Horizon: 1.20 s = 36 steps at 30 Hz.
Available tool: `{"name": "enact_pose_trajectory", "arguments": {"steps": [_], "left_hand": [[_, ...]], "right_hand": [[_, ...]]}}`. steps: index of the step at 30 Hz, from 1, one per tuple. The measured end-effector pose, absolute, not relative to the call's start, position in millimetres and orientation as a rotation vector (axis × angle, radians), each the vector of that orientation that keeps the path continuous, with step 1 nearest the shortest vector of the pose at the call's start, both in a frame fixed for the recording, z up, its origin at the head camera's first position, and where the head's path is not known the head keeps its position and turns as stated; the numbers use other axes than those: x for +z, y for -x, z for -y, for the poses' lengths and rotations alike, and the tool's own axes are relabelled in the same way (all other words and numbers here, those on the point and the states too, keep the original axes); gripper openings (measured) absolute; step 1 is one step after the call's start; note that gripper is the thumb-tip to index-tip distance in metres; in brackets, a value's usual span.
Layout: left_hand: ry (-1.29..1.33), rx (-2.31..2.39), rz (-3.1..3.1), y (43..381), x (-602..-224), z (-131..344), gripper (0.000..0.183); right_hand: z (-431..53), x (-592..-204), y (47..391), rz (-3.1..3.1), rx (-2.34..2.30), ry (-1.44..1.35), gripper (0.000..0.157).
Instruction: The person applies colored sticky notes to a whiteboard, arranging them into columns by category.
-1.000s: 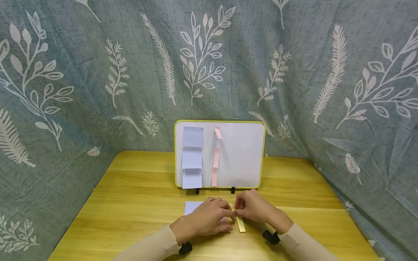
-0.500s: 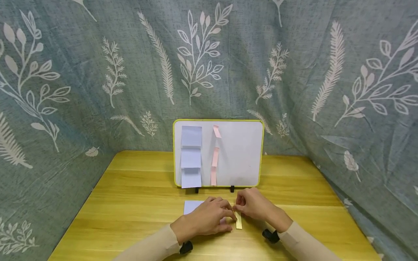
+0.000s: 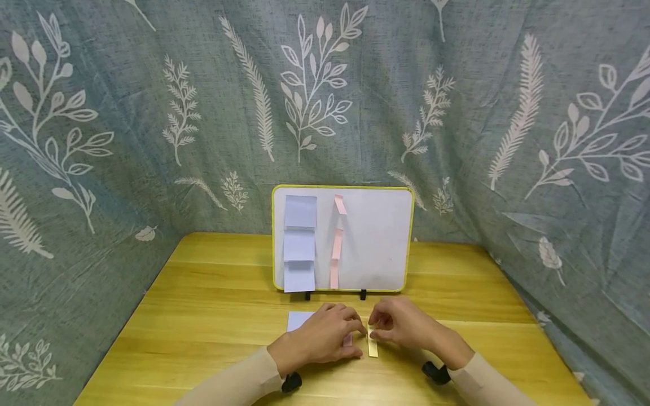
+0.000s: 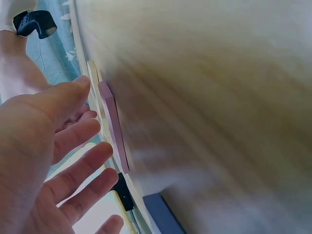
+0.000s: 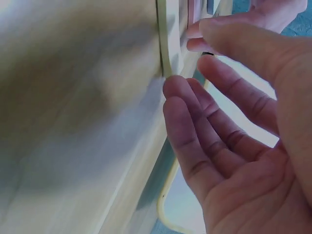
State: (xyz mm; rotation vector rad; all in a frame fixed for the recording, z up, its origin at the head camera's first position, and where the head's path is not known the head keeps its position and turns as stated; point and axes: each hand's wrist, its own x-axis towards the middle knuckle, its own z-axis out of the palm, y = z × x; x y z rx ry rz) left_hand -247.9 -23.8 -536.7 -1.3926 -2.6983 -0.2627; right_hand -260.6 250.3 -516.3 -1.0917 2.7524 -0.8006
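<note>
A narrow yellow sticky-note pad (image 3: 373, 347) lies lengthwise on the table between my hands. My right hand (image 3: 406, 324) is at its far part, thumb and index finger apart with nothing between them. In the right wrist view, fingertips (image 5: 176, 90) hang right at the end of that pad. My left hand (image 3: 327, 334) arches over a narrow pink sticky-note pad (image 4: 113, 126), its fingers loosely spread and its index fingertip close to the yellow pad's left edge. Partly hidden behind this hand is a square lilac-blue sticky-note pad (image 3: 298, 320).
A small whiteboard (image 3: 376, 239) with a yellow frame stands upright on black feet (image 3: 363, 294) beyond the hands. Down its left side hang three lilac-blue notes (image 3: 299, 245), beside three pink strips (image 3: 337, 243). Patterned cloth (image 3: 325, 96) surrounds the wooden table (image 3: 203, 293).
The right thumb and index finger, together at the pad's far end before, have parted, and that hand has drawn slightly right. The yellow pad has turned straighter. The left hand stays almost still.
</note>
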Motion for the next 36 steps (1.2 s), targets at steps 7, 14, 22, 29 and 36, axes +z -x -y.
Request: {"name": "enact_pose_trajectory", "arguments": {"steps": [7,14,22,29,36], "left_hand": [[1.386,-0.282,2.696,250,-539,22,0.038],[1.397,-0.298,2.693,250,-542,22,0.039],[1.386,-0.288,2.728,250,-540,21,0.04],[1.404,-0.277,2.728,252,-538,20,0.041],[1.411,-0.246,2.73,254,-539,18,0.042]], "right_hand": [[-260,-517,248,-2.74,-0.776,1.15,0.02],[-265,-525,239,-2.746,-0.768,1.243,0.028],[-262,-529,237,-2.787,-0.717,1.281,0.031],[-259,-529,238,-2.814,-0.641,1.247,0.037],[-258,-526,239,-2.797,-0.613,1.199,0.039]]}}
